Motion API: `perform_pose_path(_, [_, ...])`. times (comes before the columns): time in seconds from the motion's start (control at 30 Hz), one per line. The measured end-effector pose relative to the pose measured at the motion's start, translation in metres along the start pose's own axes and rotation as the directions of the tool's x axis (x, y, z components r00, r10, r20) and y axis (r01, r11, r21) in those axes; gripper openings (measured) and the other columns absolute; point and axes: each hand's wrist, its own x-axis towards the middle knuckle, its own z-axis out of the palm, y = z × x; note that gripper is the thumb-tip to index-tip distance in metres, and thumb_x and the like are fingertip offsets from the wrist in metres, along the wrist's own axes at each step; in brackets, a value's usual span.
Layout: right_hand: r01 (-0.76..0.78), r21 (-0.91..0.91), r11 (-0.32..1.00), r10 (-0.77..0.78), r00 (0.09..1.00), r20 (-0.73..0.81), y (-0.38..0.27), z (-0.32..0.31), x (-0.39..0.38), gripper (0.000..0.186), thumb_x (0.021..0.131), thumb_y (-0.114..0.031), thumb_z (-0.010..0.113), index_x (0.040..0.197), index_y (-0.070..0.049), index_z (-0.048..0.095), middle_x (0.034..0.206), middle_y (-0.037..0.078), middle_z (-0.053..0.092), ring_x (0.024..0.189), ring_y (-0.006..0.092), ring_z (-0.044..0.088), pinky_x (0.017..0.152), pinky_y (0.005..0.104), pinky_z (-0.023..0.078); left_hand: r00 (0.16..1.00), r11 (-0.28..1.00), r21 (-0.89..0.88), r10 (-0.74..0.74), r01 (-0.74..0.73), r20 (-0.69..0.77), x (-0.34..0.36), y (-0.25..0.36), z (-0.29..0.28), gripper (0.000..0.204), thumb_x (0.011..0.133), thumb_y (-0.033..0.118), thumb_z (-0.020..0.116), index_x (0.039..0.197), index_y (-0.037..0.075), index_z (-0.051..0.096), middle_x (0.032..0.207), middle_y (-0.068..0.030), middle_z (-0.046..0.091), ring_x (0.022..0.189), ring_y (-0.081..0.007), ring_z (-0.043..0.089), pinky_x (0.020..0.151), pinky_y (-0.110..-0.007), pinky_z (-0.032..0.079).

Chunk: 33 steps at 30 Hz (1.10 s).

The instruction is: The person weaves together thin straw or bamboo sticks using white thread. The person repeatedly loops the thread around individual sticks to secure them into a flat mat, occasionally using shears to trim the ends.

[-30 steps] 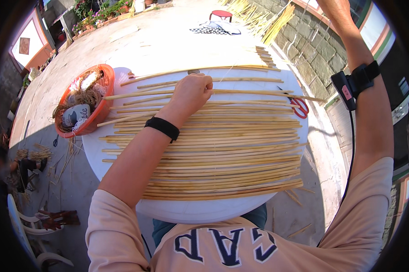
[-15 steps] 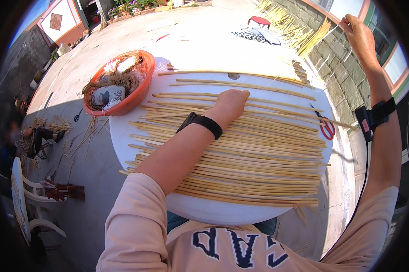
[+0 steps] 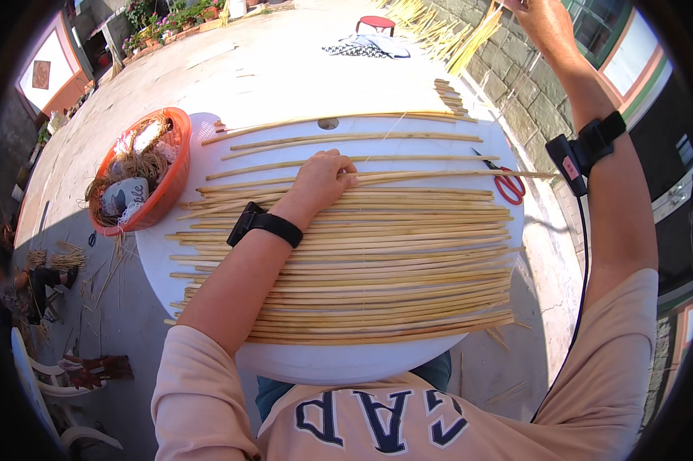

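Long straw-coloured stalks lie side by side across a round white table, bound crosswise by thin pale threads. My left hand rests on the far part of this row, its fingers closed on a stalk that reaches out past the others on the right. A fine thread rises beyond that hand. My right hand is raised high at the upper right, partly cut off by the picture's edge, with fingers pinched around the thread. Beyond the row lie a few separate stalks.
Red-handled scissors lie at the table's right edge. An orange basket with fibre and string bundles stands at its left. Shorter stalks are at the far right. A stone wall runs along the right; a red stool stands farther off.
The whole view has swung, so table and basket sit farther left in the picture. My right hand has gone higher. My left hand keeps its place on the stalks.
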Motion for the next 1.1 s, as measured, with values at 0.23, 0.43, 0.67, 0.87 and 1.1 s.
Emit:
perform_pose_path(0.23, [-0.026,0.007,1.000,0.025,0.999,0.043,-0.015,-0.009,0.001,0.016,0.088,-0.020,0.056,0.093,-0.006,0.061,0.076,0.011,0.064,0.070,0.0266,0.062,0.065,0.0367,0.047,0.999,0.999,-0.041,0.008,-0.010,-0.044,0.003,-0.003,0.002,0.015,0.078,0.004,0.066,0.092,0.002,0.066,0.077,-0.0094,0.057,0.078,-0.0242,0.055,0.070,-0.034,0.046])
perform_pose_path(0.43, [-0.026,0.016,1.000,0.025,0.998,0.063,-0.020,-0.009,0.000,0.016,0.088,-0.020,0.055,0.093,-0.006,0.061,0.076,0.010,0.063,0.070,0.0262,0.061,0.065,0.0365,0.047,0.994,0.999,0.028,0.048,-0.046,-0.099,0.004,-0.008,0.007,0.013,0.075,0.002,0.065,0.087,0.005,0.068,0.080,-0.0104,0.058,0.083,-0.0281,0.055,0.074,-0.037,0.046])
perform_pose_path(0.67, [-0.024,0.039,0.999,0.021,0.997,0.078,-0.024,0.007,0.006,0.016,0.088,-0.019,0.055,0.093,-0.006,0.061,0.076,0.010,0.063,0.070,0.0257,0.061,0.065,0.0362,0.047,0.972,0.969,0.229,0.136,-0.091,-0.192,-0.001,-0.002,0.012,0.008,0.073,0.003,0.067,0.078,0.008,0.071,0.077,-0.0054,0.059,0.082,-0.0253,0.055,0.073,-0.036,0.047])
perform_pose_path(0.87, [-0.037,0.060,0.998,0.032,0.996,0.088,-0.026,0.021,0.020,0.015,0.088,-0.019,0.054,0.093,-0.006,0.061,0.076,0.010,0.063,0.070,0.0253,0.061,0.065,0.0360,0.048,0.965,0.940,0.327,0.168,-0.096,-0.200,-0.004,0.002,0.012,0.006,0.072,0.005,0.063,0.073,0.007,0.068,0.074,-0.0046,0.058,0.081,-0.0247,0.055,0.074,-0.036,0.047])
perform_pose_path(1.1, [-0.015,0.069,0.998,0.006,0.993,0.120,-0.041,0.037,0.039,0.015,0.088,-0.018,0.054,0.093,-0.006,0.061,0.076,0.010,0.063,0.070,0.0248,0.061,0.065,0.0358,0.048,0.951,0.926,0.341,0.241,-0.164,-0.195,-0.006,0.006,0.011,0.010,0.069,0.000,0.057,0.072,0.008,0.062,0.073,-0.0048,0.057,0.079,-0.0265,0.055,0.073,-0.038,0.045])
